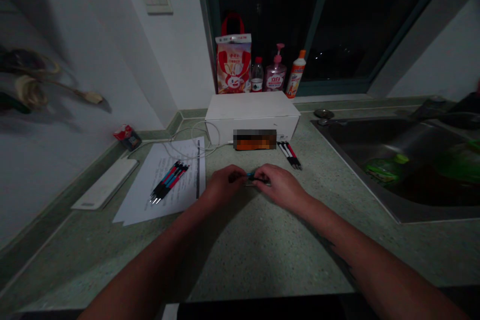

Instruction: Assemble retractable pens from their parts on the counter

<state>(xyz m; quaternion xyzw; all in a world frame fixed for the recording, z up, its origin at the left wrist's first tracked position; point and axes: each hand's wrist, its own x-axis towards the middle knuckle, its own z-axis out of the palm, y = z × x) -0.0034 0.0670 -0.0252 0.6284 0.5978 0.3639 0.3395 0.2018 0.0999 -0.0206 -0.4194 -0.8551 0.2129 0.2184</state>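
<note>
Over the middle of the counter my left hand (226,184) and my right hand (280,184) meet with fingers pinched. Between the fingertips runs a slim pen (250,177), blue toward the left and dark toward the right. Both hands grip it, and the fingers cover most of its length. Whether it is in one piece or in parts, I cannot tell. Left of my hands, several pens (169,182) with red, blue and black barrels lie side by side on printed paper sheets (140,200). A few more pens (290,155), red, white and black, lie beyond my right hand.
A white box (252,105) stands behind my hands, with a pixelated object (255,140) at its front and a white cable (176,136) beside it. A white flat slab (106,184) lies left. Right is a steel sink (354,160). Bottles (275,76) and a bag (234,67) line the window.
</note>
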